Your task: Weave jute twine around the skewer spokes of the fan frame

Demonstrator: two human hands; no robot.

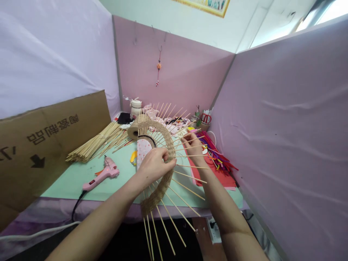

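A half-round woven piece (170,143) of brown twine on thin wooden sticks stands upright over the table, its stick ends fanning outward. My left hand (154,165) pinches the woven band near its right side, thumb and fingers closed on it. Inside the curve sits a white half-disc with pink dots (143,148). My right hand (193,143) is behind the stick ends on the right, fingers drawn together; what they hold, if anything, is hard to see. A thin strand seems to run between the band and that hand. A roll of brown material (133,131) stands behind the weave.
A pink glue gun (104,174) and a bundle of wooden sticks (95,143) lie left, beside a cardboard panel (54,137). Coloured pipe cleaners (220,159) lie on red sheets (212,174) at right. A white jar (136,108) and red-handled scissors (206,118) stand behind.
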